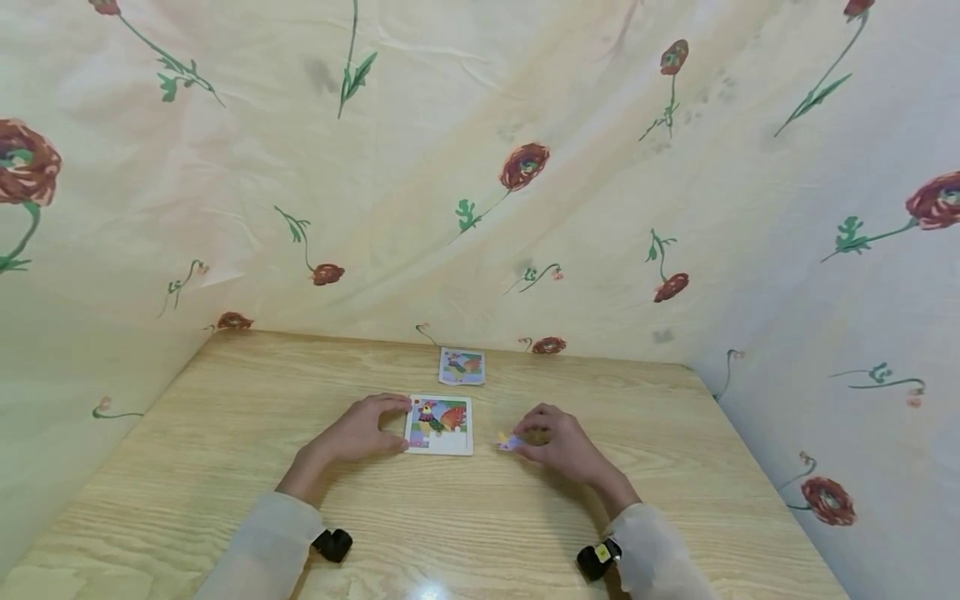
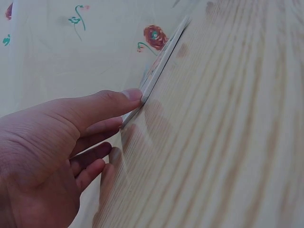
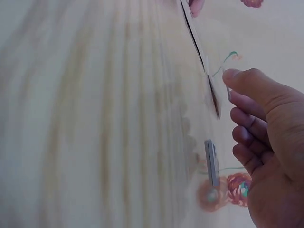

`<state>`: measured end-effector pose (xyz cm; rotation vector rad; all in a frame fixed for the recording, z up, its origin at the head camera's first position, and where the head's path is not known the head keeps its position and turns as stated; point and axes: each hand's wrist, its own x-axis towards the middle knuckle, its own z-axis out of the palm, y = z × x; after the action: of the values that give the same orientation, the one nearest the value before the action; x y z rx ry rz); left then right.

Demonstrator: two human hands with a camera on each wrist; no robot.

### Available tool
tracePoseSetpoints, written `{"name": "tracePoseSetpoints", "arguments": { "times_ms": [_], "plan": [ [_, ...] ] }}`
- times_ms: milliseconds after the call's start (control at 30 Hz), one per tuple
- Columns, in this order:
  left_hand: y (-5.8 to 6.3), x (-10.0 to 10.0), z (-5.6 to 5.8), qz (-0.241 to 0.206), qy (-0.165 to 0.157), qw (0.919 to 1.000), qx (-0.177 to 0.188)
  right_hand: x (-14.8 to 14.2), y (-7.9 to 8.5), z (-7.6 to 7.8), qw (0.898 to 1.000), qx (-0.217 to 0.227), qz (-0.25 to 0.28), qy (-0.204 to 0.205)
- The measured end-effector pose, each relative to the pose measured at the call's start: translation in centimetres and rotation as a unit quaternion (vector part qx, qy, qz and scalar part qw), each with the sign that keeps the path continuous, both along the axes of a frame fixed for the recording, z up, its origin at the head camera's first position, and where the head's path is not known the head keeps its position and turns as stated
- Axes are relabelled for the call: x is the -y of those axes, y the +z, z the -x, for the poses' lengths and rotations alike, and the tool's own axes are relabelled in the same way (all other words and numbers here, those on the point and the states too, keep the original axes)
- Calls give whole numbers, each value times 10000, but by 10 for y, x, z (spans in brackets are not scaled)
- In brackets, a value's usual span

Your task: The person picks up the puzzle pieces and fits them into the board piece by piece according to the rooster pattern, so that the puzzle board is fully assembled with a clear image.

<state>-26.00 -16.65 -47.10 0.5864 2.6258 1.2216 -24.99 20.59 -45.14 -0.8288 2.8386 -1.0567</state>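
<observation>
A square jigsaw puzzle board (image 1: 469, 427) with a white frame lies on the table, showing a rooster picture with a white unfilled patch at its lower right. My left hand (image 1: 365, 429) holds the board's left side, thumb at the near corner and index finger at the far one; the left wrist view shows the thumb (image 2: 131, 94) against the frame's edge. To the right of the board, my right hand (image 1: 558, 442) pinches a small purple puzzle piece (image 1: 512, 444) between thumb and fingers. The right wrist view shows this piece (image 3: 227, 86) nearly edge-on.
Behind the board lies a small card (image 1: 462, 367) with a similar rooster picture. A small flat grey-edged thing (image 3: 212, 164) shows near the right fingers in the right wrist view. Flower-patterned cloth (image 1: 420, 208) hangs at the back and sides of the wooden table (image 1: 442, 517).
</observation>
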Motion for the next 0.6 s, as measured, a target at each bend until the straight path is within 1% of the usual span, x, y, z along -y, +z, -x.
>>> {"name": "tracePoseSetpoints", "arguments": {
  "times_ms": [300, 533, 600],
  "plan": [
    [1, 1, 0, 51, -22, 10000, -58, 28, 3, 5, 9999, -40, 152, -41],
    [0, 2, 0, 68, -84, 9998, -184, 49, 4, 6, 9996, 65, 287, 22],
    [-1, 2, 0, 49, -65, 9999, -142, 55, 4, 6, 9996, 55, 272, 24]
  ]
}}
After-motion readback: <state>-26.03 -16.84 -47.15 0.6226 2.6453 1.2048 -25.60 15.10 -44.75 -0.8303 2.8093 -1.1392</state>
